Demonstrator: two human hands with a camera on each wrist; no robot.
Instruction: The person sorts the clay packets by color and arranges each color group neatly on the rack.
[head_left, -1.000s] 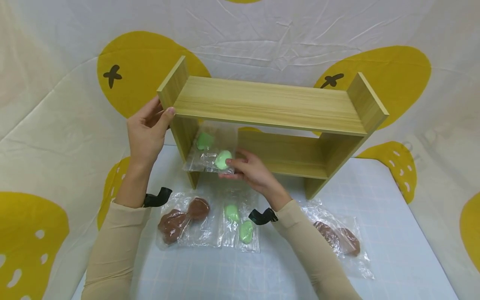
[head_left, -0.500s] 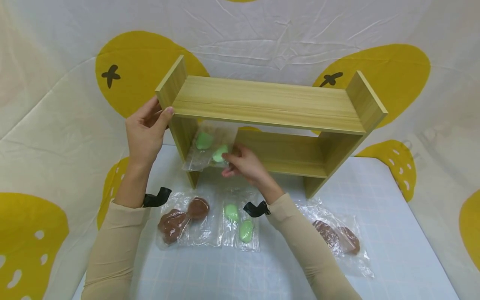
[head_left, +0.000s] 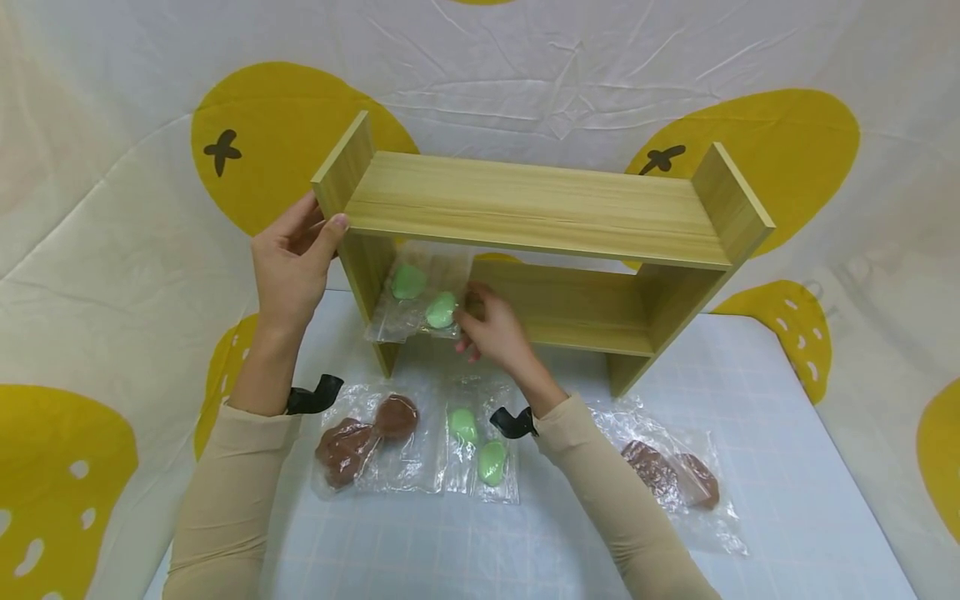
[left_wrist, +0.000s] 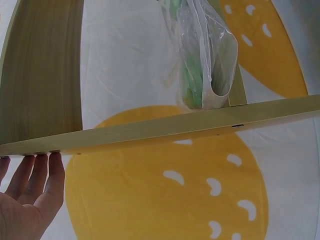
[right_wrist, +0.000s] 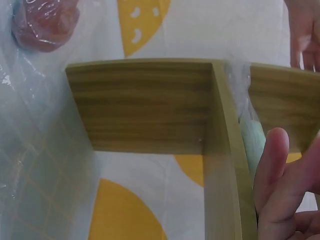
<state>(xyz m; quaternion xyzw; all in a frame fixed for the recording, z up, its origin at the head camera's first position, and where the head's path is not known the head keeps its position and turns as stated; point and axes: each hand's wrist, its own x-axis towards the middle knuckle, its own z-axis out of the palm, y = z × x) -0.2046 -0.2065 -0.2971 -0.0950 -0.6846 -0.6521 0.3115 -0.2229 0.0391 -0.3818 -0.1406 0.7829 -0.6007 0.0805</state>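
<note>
A wooden two-tier shelf (head_left: 532, 208) stands on the table. My left hand (head_left: 292, 271) grips its left side panel, thumb on the front edge; in the left wrist view, several left fingers (left_wrist: 45, 175) touch the outer face. A clear plastic bag (head_left: 401, 321) holding two light-green lumps lies on the lower board at the left end. My right hand (head_left: 498, 329) is at that bag's right edge, thumb touching it near a green lump (head_left: 441, 310). In the right wrist view, a right fingertip (right_wrist: 277, 137) is beside the bag (right_wrist: 252, 142); the bag's far part is hidden.
In front of the shelf lie a clear bag with brown lumps (head_left: 348, 450), bagged green lumps (head_left: 492, 462) and, at the right, another bag with brown pieces (head_left: 697, 483). A checked cloth (head_left: 420, 550) covers the table. A printed sheet (head_left: 517, 75) hangs behind.
My right hand has loosened its pinch on the bag's front corner and moved slightly to the bag's right edge. The bag sits a little further back. The left hand keeps its grip.
</note>
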